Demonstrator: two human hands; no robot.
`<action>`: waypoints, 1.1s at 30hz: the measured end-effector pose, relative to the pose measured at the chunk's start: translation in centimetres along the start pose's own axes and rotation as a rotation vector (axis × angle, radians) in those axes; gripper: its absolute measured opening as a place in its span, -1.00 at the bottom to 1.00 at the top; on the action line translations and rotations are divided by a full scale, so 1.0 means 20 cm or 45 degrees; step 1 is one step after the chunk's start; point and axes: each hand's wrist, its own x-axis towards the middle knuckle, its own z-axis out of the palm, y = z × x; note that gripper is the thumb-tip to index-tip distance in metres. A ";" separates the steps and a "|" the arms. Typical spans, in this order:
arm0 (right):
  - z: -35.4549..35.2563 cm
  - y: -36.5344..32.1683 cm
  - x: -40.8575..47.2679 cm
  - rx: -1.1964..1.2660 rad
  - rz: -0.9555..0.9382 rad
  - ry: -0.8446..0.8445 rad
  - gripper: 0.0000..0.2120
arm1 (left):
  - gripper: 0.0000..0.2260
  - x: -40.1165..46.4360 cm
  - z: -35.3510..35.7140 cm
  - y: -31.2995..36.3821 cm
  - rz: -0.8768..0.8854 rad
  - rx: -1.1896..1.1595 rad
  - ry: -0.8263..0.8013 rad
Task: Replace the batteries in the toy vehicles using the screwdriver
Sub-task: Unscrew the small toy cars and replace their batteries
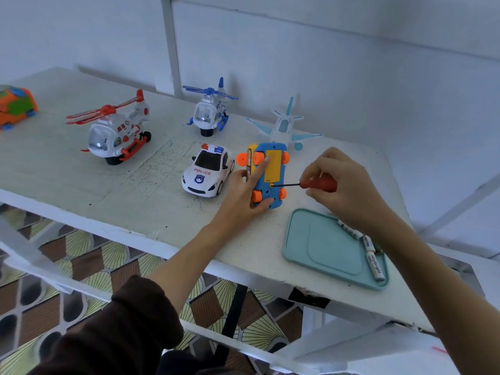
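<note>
Blue toy car [270, 175] stands tipped on its side on the white table [81, 169], underside facing the camera, orange wheels at the corners. Yellow battery cover [273, 165] is in place on the underside. Left hand [244, 190] grips the car from the left: thumb under the bottom edge, index finger stretched up across the underside with its tip touching the yellow cover. Right hand [343, 182] holds the screwdriver [311, 184], fingers curled round the red handle; the thin dark shaft runs left and its tip sits at the screw spot just below the cover. Can't tell if the tip is seated in the screw.

Teal tray [319, 239] lies near the front edge of the table, just right of and below the car, partly under the right wrist. Batteries [374, 265] lie along the tray's right side, white with dark lettering; part of the row is hidden by the forearm, so the count is unclear.

Police car [207, 170] sits just left of the blue car, close to the left hand. Behind it: red helicopter [116, 131] at left, blue helicopter [211, 110] in the middle, pale blue plane [284, 125] just behind the blue car. Orange-green toy [16, 105] at the far left edge, cut off by the frame. Dark brown sleeve [130, 320] is pushed up on the left arm; right forearm bare. Patterned floor [81, 261] shows below the table.
</note>
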 end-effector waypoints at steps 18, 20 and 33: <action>0.06 0.07 -0.07 0.138 0.395 0.161 -0.72 | -0.34 0.00 0.00 0.01 -0.038 -0.007 0.019; 0.06 0.07 -0.06 0.181 0.314 0.187 -0.92 | -0.34 0.00 0.00 0.01 -0.053 -0.037 0.015; 0.05 0.10 -0.07 0.241 0.323 0.167 -0.80 | -0.35 -0.01 -0.01 0.03 -0.076 -0.057 -0.027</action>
